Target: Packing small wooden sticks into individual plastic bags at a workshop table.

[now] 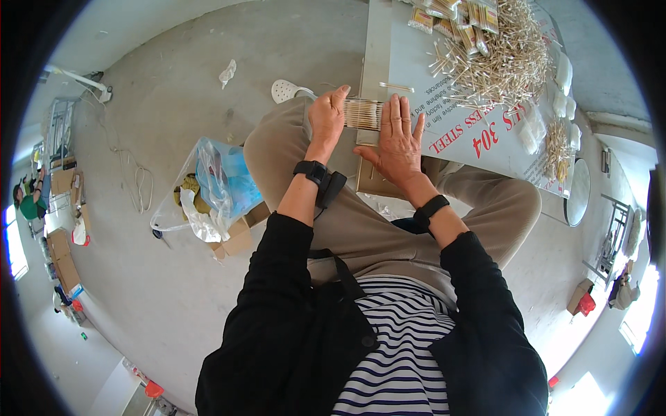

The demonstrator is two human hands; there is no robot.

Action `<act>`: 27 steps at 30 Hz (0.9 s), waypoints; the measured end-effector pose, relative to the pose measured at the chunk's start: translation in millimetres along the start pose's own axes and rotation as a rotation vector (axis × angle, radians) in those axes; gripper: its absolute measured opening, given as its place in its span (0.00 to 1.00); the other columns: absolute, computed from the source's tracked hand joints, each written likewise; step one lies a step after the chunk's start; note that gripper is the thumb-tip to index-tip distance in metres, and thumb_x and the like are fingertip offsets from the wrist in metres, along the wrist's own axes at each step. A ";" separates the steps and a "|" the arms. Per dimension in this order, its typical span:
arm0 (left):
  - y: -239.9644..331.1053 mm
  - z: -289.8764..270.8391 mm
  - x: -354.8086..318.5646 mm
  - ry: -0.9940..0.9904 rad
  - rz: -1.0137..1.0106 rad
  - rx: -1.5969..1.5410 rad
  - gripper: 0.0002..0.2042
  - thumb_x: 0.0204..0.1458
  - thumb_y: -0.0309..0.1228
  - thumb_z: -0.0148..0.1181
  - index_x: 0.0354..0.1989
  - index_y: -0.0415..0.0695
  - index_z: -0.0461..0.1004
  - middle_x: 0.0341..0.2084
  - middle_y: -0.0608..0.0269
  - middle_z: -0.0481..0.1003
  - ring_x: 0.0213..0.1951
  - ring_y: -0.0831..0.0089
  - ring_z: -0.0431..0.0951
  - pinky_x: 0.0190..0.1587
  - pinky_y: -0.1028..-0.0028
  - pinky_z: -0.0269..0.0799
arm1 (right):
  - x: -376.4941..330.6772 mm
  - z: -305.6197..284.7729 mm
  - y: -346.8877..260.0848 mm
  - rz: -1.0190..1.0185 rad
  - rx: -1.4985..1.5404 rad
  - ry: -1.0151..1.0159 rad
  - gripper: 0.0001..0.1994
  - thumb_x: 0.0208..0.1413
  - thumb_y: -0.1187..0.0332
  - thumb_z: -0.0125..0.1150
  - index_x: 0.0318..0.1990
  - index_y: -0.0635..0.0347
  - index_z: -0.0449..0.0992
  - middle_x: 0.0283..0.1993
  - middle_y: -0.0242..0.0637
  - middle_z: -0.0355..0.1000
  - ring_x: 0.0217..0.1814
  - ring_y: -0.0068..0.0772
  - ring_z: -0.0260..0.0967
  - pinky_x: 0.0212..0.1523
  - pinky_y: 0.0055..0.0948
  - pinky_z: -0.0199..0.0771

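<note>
At the near left edge of the table point(413, 62), I have the bundle point(361, 114) of swabs between my two hands, seemingly overlapping that edge in this view. The left hand point(326, 118) lies just outside the edge, curled around the bundle's left end with the thumb up on the far side; it looks closed on the swabs, though I cannot see the fingers beneath. The right hand point(399, 135) lies over the table's near left corner, fingers straight and spread, closed on nothing, its index side touching the bundle's right end. The relation I judge to count most is this: the sticks run left to right, straight from one hand to the other, so their long axis crosses the gap and their tips face each hand. Neither hand is clearly nearer, since both touch, but the left has the firmer hold. A loose swab point(397, 88) lies on the table's left part, just beyond the right fingertips and nearly parallel to the bundle. Well apart, toward the table's far right, I see the pile point(506, 66) with packs point(482, 17) on it.
</note>
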State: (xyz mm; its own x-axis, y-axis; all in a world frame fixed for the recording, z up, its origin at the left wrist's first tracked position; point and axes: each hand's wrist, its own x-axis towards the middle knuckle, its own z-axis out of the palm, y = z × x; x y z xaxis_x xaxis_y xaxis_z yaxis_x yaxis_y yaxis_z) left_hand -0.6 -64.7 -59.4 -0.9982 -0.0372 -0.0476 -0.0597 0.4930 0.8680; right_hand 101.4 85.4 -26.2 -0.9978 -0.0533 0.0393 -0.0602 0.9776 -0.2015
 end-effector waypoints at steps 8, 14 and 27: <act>3.8 1.9 -1.7 0.037 0.052 -0.002 0.29 0.62 0.54 0.52 0.26 0.36 0.76 0.19 0.44 0.73 0.24 0.47 0.73 0.31 0.57 0.69 | 2.9 0.4 -6.3 -0.030 0.029 0.013 0.58 0.48 0.29 0.58 0.73 0.71 0.50 0.80 0.50 0.39 0.83 0.51 0.29 0.75 0.65 0.29; 2.5 2.9 0.1 0.073 0.083 0.000 0.29 0.63 0.53 0.52 0.24 0.36 0.75 0.19 0.44 0.72 0.23 0.48 0.73 0.31 0.57 0.68 | 5.9 -2.1 -13.4 -0.010 0.021 -0.022 0.60 0.47 0.30 0.61 0.74 0.71 0.46 0.80 0.51 0.38 0.83 0.53 0.28 0.75 0.66 0.30; -25.4 -7.8 2.4 -0.118 -0.429 -0.598 0.26 0.58 0.60 0.57 0.33 0.45 0.75 0.21 0.74 0.71 0.20 0.79 0.67 0.23 0.75 0.63 | 4.2 -0.1 -6.3 -0.029 0.037 0.008 0.58 0.48 0.32 0.61 0.74 0.71 0.47 0.80 0.49 0.38 0.83 0.50 0.29 0.75 0.65 0.28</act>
State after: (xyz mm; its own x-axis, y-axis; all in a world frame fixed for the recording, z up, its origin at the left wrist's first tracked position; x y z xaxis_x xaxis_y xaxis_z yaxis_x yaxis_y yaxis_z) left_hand -1.5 -84.1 -77.7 -0.8846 -0.0102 -0.4662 -0.4629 -0.1020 0.8805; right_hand 97.6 79.0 -24.7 -0.9954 -0.0800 0.0535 -0.0905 0.9674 -0.2367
